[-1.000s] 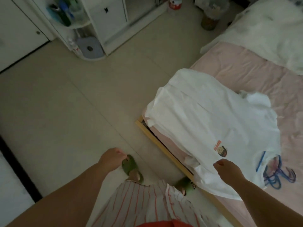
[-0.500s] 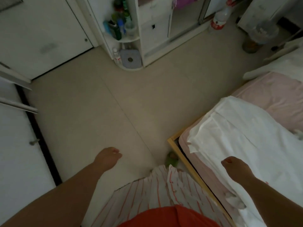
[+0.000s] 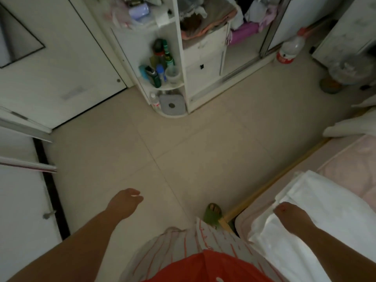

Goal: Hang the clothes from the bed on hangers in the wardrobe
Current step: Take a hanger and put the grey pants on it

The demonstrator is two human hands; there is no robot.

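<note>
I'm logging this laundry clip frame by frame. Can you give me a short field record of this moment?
left hand: over the floor, fingers loosely curled, holding nothing
right hand: above the white garment, grip unclear
garment location: on the bed corner
wardrobe: open, across the floor, clothes inside
hanger: none in view

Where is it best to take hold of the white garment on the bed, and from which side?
Probably at its near folded edge, where the white garment hangs over the corner of the bed. That edge is free and layered, so fingers can pinch it from above. The right hand is already over it; the left hand is empty above the floor.
</note>
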